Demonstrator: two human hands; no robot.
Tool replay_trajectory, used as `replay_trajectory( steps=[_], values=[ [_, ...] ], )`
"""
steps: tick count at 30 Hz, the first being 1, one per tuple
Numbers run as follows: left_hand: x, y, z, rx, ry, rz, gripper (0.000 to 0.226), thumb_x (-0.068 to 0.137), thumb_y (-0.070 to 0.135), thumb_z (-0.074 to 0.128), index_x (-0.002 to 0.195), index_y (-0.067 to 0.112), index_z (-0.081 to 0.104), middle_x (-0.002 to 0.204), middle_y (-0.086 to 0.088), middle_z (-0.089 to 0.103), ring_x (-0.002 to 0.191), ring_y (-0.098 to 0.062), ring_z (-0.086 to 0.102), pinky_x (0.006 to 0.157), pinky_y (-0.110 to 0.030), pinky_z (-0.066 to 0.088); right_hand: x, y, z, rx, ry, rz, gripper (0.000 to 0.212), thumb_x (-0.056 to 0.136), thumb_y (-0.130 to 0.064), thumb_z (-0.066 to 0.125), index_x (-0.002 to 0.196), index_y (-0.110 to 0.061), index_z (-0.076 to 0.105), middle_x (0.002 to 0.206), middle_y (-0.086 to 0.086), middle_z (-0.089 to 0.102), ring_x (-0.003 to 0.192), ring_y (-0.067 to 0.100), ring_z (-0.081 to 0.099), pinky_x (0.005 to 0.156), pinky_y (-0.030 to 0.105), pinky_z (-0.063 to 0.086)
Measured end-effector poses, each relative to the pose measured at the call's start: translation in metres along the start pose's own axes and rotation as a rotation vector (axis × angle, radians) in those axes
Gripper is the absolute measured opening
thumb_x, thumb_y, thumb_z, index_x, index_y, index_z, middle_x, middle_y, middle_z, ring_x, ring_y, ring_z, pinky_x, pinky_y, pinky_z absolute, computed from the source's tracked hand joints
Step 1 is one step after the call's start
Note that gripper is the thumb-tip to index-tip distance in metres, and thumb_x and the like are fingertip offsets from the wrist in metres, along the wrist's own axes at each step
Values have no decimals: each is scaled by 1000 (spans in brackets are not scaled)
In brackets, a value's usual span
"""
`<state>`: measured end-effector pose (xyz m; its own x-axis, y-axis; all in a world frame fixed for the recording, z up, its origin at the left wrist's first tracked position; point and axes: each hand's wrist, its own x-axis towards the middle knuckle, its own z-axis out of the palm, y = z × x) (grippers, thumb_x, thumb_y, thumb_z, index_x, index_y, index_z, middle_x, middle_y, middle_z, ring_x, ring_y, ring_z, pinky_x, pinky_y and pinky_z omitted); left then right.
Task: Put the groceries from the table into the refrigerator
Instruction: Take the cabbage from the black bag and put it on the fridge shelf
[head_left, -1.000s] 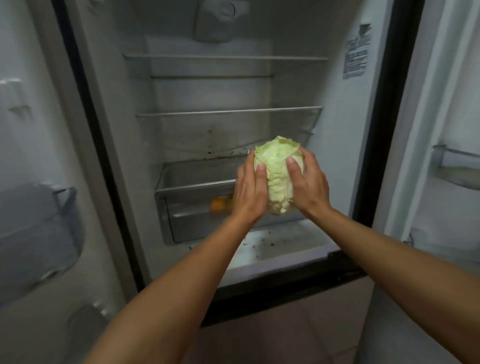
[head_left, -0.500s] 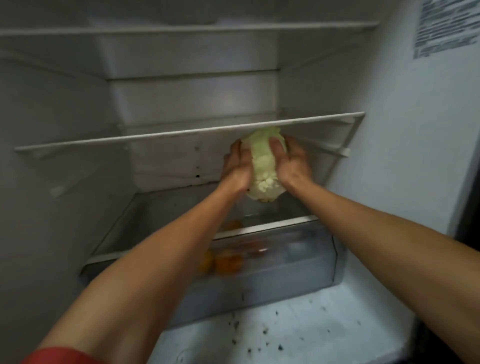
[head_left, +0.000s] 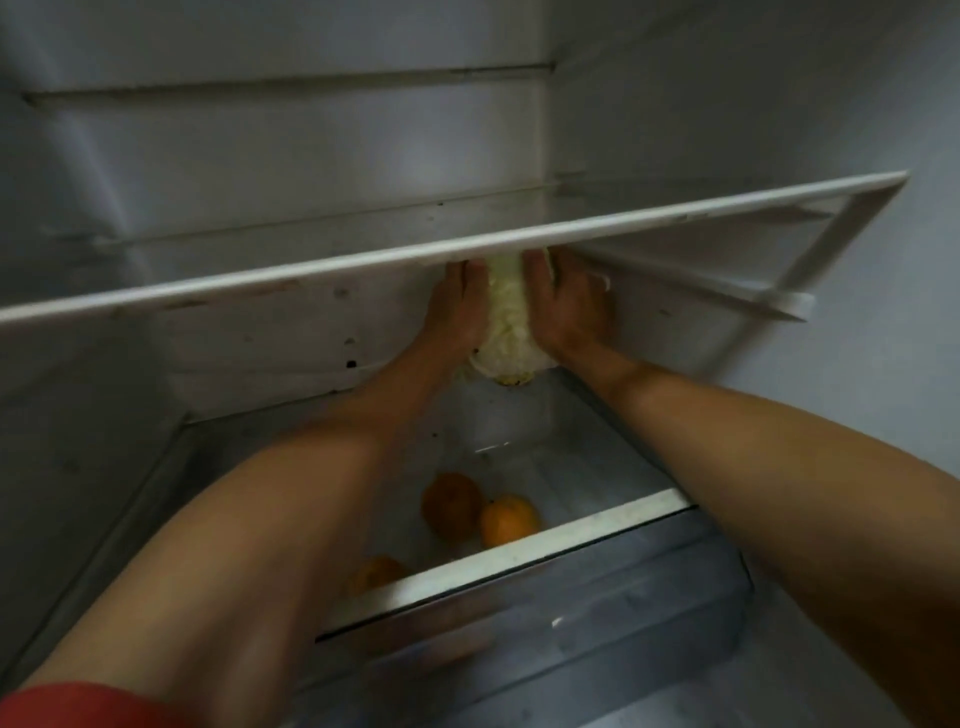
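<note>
Pale-green cabbage (head_left: 506, 322) is clamped between left hand (head_left: 457, 312) and right hand (head_left: 569, 312), each grip curled round one side, stem end pointing down and near. It hangs just under the shelf (head_left: 260, 286), above the far end of the open drawer (head_left: 519, 551), beyond the oranges (head_left: 506, 519).
</note>
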<state>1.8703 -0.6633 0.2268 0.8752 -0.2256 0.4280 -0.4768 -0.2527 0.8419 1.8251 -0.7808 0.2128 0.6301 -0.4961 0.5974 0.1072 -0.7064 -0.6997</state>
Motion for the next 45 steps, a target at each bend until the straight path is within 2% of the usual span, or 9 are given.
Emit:
replay_trajectory(
  steps=[2,6,9,11,18,24,30,39,45],
  values=[
    [6,-1,-1,17,-21,-4,50,103,43,25,139,13,42,138,-15,50,123,-28,50,107,-40,39,0,-4,-1,-168,28,-80,55,96,-57,27,128,-22,54,123,12,63,114,35,56,95,39,42],
    [11,-3,-13,153,-84,-22,56,99,54,27,139,18,45,139,-9,51,124,-24,51,100,-26,38,1,-14,-11,-396,50,-236,64,92,-58,15,128,-21,53,117,14,63,105,37,59,85,39,45],
    [4,-2,-18,109,-135,-88,70,93,66,29,136,16,50,132,-7,57,117,-25,57,102,-37,45,-2,-12,-20,-417,-22,-192,57,97,-56,27,138,-21,44,124,17,59,112,37,55,92,39,42],
    [-2,2,-19,98,-90,-123,73,92,68,30,136,13,49,130,-7,57,115,-24,58,101,-40,46,-9,-11,-28,-409,-67,-172,60,96,-59,28,142,-21,38,126,18,57,115,38,54,93,41,42],
    [-25,16,-22,261,82,-182,70,95,61,25,146,14,31,147,-17,38,129,-35,44,107,-44,37,-44,-15,-84,-455,-145,-142,55,95,-52,41,142,-24,34,129,17,53,114,38,54,86,40,44],
    [-61,29,-26,412,122,-198,61,94,51,34,140,10,38,139,-18,43,121,-37,48,101,-48,42,-78,-14,-124,-454,-208,-160,51,91,-49,51,134,-23,45,131,11,54,119,33,53,91,38,46],
    [-105,49,-39,576,185,-204,41,87,34,47,114,7,62,119,-17,60,104,-34,59,83,-37,49,-109,-25,-143,-480,-289,-219,36,90,-45,50,108,-17,65,111,14,67,102,35,61,73,35,44],
    [-269,94,-63,841,384,-183,25,90,31,52,102,15,67,106,-16,67,99,-37,61,78,-38,48,-194,-40,-181,-373,-449,-400,35,90,-42,51,116,-22,63,121,9,63,109,35,58,82,37,44],
    [-416,113,-89,1050,336,-211,18,87,29,55,94,17,67,100,-14,69,94,-38,62,71,-36,46,-276,-60,-196,-290,-585,-629,32,90,-39,51,114,-21,63,116,8,63,105,32,59,78,37,45]
  ],
)
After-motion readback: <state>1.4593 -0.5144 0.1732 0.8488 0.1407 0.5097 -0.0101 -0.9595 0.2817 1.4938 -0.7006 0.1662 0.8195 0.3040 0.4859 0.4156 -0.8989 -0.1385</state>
